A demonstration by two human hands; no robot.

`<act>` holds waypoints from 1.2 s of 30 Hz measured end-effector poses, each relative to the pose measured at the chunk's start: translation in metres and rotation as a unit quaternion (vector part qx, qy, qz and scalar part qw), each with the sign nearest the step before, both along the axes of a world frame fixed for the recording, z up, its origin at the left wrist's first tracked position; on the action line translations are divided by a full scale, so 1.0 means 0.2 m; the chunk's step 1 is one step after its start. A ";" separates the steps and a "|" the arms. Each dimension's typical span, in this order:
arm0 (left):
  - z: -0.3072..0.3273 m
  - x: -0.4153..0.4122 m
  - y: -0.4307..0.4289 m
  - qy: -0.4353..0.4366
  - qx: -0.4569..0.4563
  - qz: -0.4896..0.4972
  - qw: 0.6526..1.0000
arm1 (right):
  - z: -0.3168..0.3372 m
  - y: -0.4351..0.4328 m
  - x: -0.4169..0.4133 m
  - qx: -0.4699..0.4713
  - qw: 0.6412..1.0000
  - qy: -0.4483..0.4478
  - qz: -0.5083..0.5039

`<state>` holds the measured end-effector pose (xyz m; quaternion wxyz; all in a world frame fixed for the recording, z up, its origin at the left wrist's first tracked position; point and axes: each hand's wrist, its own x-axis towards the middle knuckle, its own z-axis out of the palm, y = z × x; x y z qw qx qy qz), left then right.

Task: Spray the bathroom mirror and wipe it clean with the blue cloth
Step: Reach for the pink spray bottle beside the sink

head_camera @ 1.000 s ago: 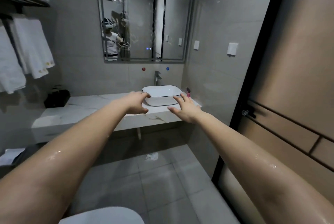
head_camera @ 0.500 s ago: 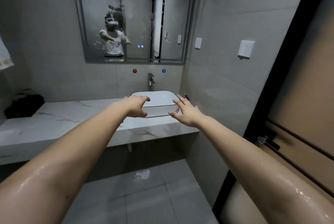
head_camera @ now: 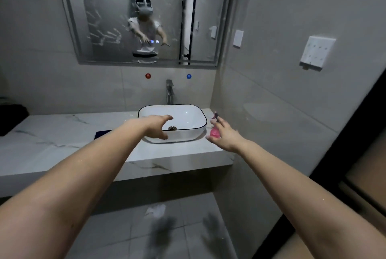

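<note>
the right hand (head_camera: 224, 136) reaches with spread, empty fingers for the pink spray bottle (head_camera: 215, 132) at the counter (head_camera: 52, 139) right end; the left hand (head_camera: 157, 126) hovers open, empty, over the sink (head_camera: 188, 112).

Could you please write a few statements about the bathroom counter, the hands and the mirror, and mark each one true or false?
1. The pink spray bottle stands on the counter to the right of the basin. True.
2. The left hand holds the blue cloth. False: the cloth lies on the counter left of the basin, and the hand is open and empty.
3. The mirror shows smears and handprints. True.
4. The right hand is open, its fingers close to the bottle. True.
5. Water runs from the tap. False: no stream is visible.
</note>
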<state>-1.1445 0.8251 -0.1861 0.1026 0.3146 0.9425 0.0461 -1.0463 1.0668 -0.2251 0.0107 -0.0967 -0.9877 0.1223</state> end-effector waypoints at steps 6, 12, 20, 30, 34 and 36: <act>0.00 -0.42 0.23 -0.001 0.020 -0.028 0.999 | -0.09 0.12 -0.42 -0.008 1.000 -0.026 -0.014; 0.21 -1.00 0.47 0.050 0.039 -0.059 0.996 | 0.16 0.31 -0.97 0.003 0.999 0.021 -0.037; 0.17 -1.54 0.83 0.048 0.045 -0.117 0.991 | 0.11 0.49 -1.45 -0.015 0.996 0.038 -0.075; -0.38 -1.90 1.31 -0.044 -0.004 -0.145 0.988 | -0.37 0.98 -1.76 -0.041 0.991 -0.052 -0.116; -0.51 -2.03 1.54 -0.060 -0.020 -0.138 0.988 | -0.54 1.22 -1.85 -0.068 0.988 -0.076 -0.118; -0.55 -2.09 1.67 -0.072 -0.016 -0.136 0.988 | -0.60 1.33 -1.90 -0.084 0.985 -0.097 -0.117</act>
